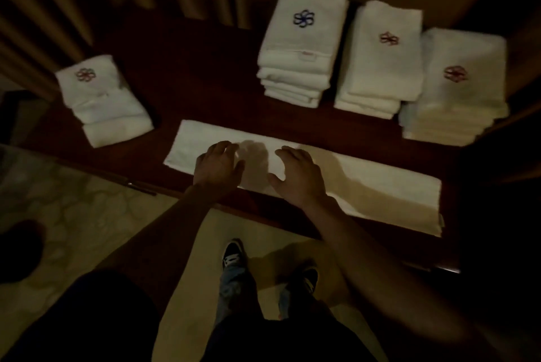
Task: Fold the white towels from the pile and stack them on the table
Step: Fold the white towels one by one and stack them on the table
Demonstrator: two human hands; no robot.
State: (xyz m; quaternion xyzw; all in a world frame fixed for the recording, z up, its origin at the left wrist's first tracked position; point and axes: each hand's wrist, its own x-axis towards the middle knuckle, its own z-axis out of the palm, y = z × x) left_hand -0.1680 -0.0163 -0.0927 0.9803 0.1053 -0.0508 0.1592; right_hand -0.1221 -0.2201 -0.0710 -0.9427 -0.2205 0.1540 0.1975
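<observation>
Left hand (218, 164) and right hand (298, 175) rest spread on the long towel (380, 186), four folded stacks (377, 57) beyond.

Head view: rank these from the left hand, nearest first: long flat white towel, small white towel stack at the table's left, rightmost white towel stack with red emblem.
1. The long flat white towel: directly under the left hand, touching it.
2. The small white towel stack: to the left and further back.
3. The rightmost white towel stack: far right, beyond the right hand.
</observation>
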